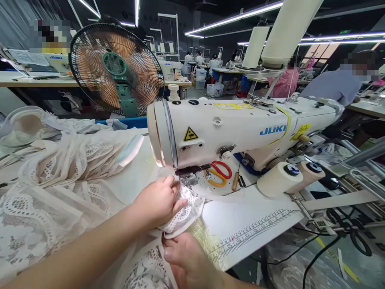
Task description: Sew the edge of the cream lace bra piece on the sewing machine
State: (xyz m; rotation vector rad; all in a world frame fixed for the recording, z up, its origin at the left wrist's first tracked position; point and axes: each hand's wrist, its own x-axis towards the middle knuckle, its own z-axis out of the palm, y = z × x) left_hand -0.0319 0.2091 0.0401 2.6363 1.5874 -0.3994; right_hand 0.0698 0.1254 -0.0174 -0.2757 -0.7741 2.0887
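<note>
A white sewing machine (222,120) stands before me. White lace fabric (183,212) with a narrow bound edge lies under its head, up against the presser foot (189,179). My left hand (159,200) is closed on this lace, fingertips just left of the foot and thumb over the lace. Nearer to me, my right hand (189,259) grips the bound edge of the same fabric, its fingers curled partly out of sight beneath. Lace hangs down between my forearms. The needle is hard to make out.
Heaped lace garments (75,160) cover the table's left side. Scissors (217,176) with red and yellow handles and a wooden-handled tool (236,180) lie behind the foot. Thread cones (279,179) stand right, beyond a printed ruler (255,230). A large fan (116,66) stands behind.
</note>
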